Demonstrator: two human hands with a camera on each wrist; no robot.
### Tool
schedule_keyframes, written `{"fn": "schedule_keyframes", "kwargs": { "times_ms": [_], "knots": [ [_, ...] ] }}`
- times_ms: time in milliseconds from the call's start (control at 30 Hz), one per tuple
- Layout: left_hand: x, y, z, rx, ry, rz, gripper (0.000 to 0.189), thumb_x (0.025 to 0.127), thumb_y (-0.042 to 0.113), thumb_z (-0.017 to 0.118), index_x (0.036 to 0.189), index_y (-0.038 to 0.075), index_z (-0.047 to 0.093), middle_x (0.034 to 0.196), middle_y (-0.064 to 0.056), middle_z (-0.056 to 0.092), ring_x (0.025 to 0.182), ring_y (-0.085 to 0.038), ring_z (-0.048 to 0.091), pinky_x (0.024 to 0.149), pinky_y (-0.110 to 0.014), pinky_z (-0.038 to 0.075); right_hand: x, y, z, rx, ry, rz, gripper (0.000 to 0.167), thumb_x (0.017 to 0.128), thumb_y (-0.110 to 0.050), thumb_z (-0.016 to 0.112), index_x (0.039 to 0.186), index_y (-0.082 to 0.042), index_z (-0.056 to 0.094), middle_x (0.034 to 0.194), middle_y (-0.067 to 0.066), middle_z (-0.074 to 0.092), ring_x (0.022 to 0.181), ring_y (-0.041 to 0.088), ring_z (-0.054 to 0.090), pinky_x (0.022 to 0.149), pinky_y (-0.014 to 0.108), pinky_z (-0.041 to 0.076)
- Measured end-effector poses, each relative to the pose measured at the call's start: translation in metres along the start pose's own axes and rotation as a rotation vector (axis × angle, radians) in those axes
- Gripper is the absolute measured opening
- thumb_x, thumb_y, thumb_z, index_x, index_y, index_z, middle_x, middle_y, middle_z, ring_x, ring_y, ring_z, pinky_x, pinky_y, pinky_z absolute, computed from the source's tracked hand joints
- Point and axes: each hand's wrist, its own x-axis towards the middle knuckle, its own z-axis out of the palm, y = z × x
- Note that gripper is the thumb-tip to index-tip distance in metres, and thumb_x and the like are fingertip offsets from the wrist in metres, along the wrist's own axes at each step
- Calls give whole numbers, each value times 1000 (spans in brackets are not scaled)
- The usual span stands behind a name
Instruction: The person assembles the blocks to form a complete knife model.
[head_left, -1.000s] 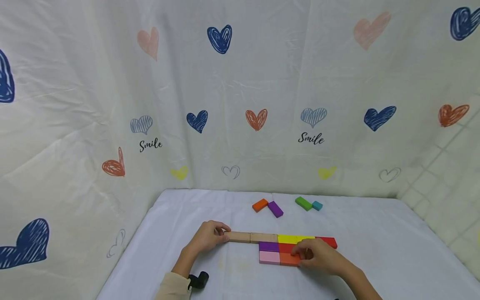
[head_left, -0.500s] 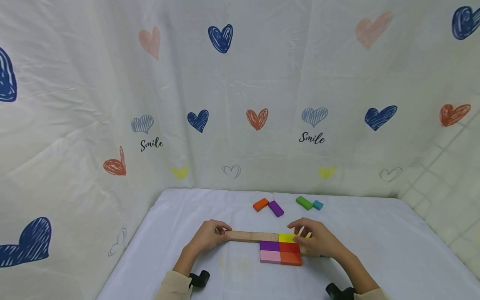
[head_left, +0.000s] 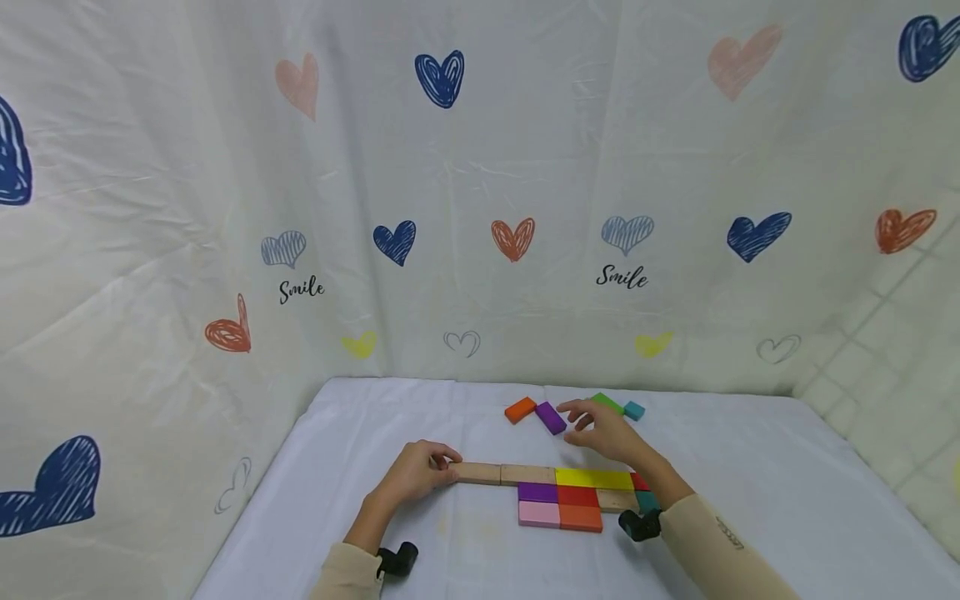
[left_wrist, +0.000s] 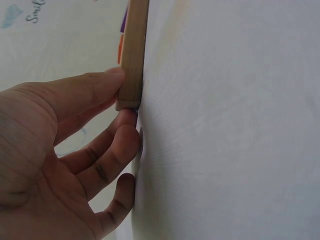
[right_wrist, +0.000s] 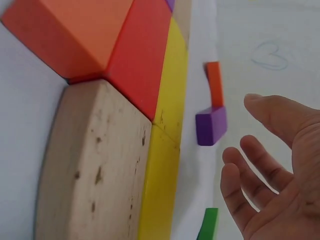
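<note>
My left hand (head_left: 417, 473) pinches the left end of a plain wooden block (left_wrist: 133, 55) with thumb and index finger. That block (head_left: 478, 473) lies end to end with a second plain one (head_left: 527, 475), then yellow blocks (head_left: 594, 478). Under this row sit purple (head_left: 537, 493), red (head_left: 577, 495), pink (head_left: 538, 513), orange (head_left: 581, 518), plain wooden (head_left: 618, 501) and teal (head_left: 647, 502) blocks, pressed side to side. My right hand (head_left: 606, 432), fingers spread and holding nothing, hovers beside a loose purple block (head_left: 551, 418); in the right wrist view this purple block (right_wrist: 211, 126) stands apart from the fingers.
An orange block (head_left: 520, 410) lies left of the loose purple one at the back. A green block (head_left: 607, 404), partly behind my right hand, and a small blue block (head_left: 634, 411) lie to its right. White cloth (head_left: 450, 558) covers the table; a heart-printed curtain (head_left: 555, 183) rises behind.
My right hand moved from the orange block's edge over the yellow blocks, then up to the loose purple block at the back. My left hand stayed at the wooden block's end.
</note>
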Motion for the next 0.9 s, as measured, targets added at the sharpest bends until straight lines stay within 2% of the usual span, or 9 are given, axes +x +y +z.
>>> {"fn": "schedule_keyframes", "kwargs": {
  "times_ms": [367, 600, 900],
  "knots": [
    [0, 0, 1, 4, 0, -4, 15, 88, 19, 81, 103, 19, 79, 81, 7, 63, 69, -9, 54, 59, -23, 45, 28, 9, 13, -32, -32, 57, 52, 88, -14, 81, 137, -14, 63, 119, 14, 65, 104, 26, 63, 85, 42, 59],
    [-1, 2, 0, 2, -2, -18, 16, 87, 18, 81, 103, 19, 79, 82, 6, 63, 70, -9, 53, 59, -23, 44, 42, 10, 20, -51, -44, 129, 53, 90, -14, 79, 140, -18, 61, 123, 14, 64, 108, 29, 61, 88, 43, 57],
    [1, 0, 0, 5, 6, -11, 16, 87, 18, 81, 103, 19, 79, 81, 6, 63, 70, -9, 54, 59, -23, 44, 45, 1, 21, -95, -65, 139, 55, 88, -11, 80, 140, -16, 61, 122, 14, 65, 100, 26, 59, 85, 41, 56]
  ]
}}
